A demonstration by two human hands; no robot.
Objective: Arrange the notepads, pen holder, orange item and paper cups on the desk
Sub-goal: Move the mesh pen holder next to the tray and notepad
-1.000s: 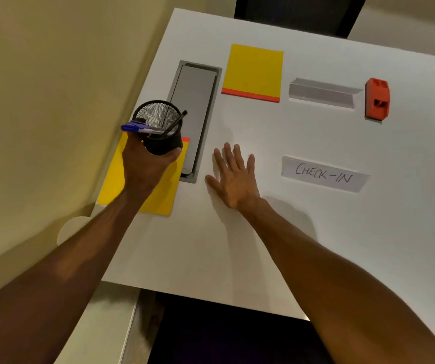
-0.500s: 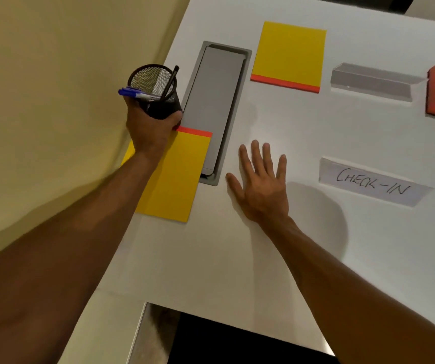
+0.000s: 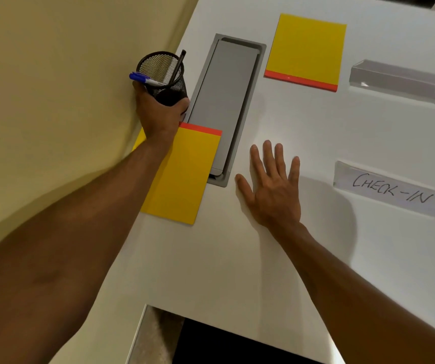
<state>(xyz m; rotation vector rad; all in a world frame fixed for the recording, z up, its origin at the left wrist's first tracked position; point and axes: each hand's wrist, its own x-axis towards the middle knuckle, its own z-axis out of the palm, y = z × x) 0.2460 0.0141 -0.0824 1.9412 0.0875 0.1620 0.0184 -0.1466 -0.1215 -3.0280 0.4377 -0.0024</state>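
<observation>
Fingers (image 3: 182,106) of the left hand (image 3: 158,116) curled round the base of the mesh holder (image 3: 167,84), just left of the grey hatch (image 3: 224,101) in the bench (image 3: 237,258). The right hand (image 3: 274,190) lay flat, fingers straight, right of the hatch.

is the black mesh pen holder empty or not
Not empty: a blue-capped marker and a dark pen stick out over the rim of the black mesh pen holder, which the left hand grips.

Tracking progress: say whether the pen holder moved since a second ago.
Yes. The pen holder, held by the left hand, went farther along the grey hatch, beyond the near notepad.
</observation>
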